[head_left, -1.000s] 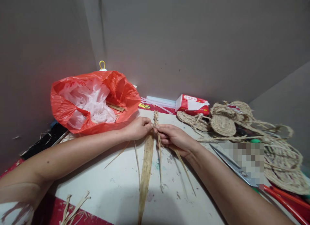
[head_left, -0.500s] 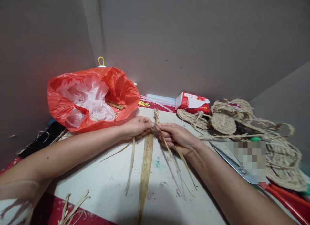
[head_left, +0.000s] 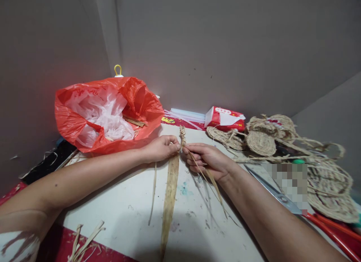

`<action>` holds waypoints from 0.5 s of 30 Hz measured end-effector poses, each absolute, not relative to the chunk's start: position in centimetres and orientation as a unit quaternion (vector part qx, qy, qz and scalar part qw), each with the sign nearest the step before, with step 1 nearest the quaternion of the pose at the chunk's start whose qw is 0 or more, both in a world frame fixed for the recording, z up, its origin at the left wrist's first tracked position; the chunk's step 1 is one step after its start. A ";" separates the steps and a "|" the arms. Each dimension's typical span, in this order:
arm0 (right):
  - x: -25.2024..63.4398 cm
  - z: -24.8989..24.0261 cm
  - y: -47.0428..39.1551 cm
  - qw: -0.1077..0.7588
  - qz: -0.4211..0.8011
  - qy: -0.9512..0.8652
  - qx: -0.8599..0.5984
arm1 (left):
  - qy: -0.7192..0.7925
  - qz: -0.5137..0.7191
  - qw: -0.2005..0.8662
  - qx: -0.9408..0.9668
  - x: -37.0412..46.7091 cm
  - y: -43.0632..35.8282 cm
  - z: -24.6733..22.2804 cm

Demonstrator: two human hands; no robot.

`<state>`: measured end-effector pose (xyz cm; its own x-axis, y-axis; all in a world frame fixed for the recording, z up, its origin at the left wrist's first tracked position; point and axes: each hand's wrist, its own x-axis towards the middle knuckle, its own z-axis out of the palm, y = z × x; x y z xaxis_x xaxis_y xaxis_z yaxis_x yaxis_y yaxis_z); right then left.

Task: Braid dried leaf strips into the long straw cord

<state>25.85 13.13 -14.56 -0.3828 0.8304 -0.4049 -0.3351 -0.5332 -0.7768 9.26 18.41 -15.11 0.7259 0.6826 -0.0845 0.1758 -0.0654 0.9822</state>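
Braid [head_left: 182, 134]: rough, matt plant fibre | nearside of braid, wide strip [head_left: 169, 190]: dry, mottled, leaf-like | left of braid, bag [head_left: 152, 108]: thin, glossy, crinkled plastic | right of braid, scissors [head_left: 282, 199]: smooth, shiny metal; coiled pieces [head_left: 261, 143]: coarse, matt cord

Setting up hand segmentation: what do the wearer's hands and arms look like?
Left hand and right hand: bare, no gloves, rings or watch visible. Forearms bare. Left sleeve: white with dark streaks; no sleeve in view on the right.

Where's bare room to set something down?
Bare white surface lies between the flat strip, hanging strands and right forearm; another patch lies between the left forearm and loose strips. Crowded: scissors and woven pieces right, red bag back left.
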 end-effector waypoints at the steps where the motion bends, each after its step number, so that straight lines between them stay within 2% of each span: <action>1: 25.8 -14.5 13.1 0.377 0.772 -0.305 -0.410 | 0.302 0.226 0.577 0.725 9.3 18.6 -15.5; 3: 25.8 -14.5 13.0 0.378 0.768 -0.309 -0.414 | 0.287 0.253 0.532 0.755 9.5 18.9 -16.3; 5: 25.7 -14.4 13.0 0.377 0.763 -0.316 -0.419 | 0.279 0.257 0.534 0.755 9.7 18.9 -16.7; 12: 25.7 -14.2 12.8 0.372 0.711 -0.377 -0.462 | 0.305 0.185 0.699 0.620 9.7 17.8 -14.8; 15: 25.7 -14.2 12.6 0.358 0.658 -0.434 -0.500 | 0.297 0.162 0.730 0.593 9.5 17.8 -14.2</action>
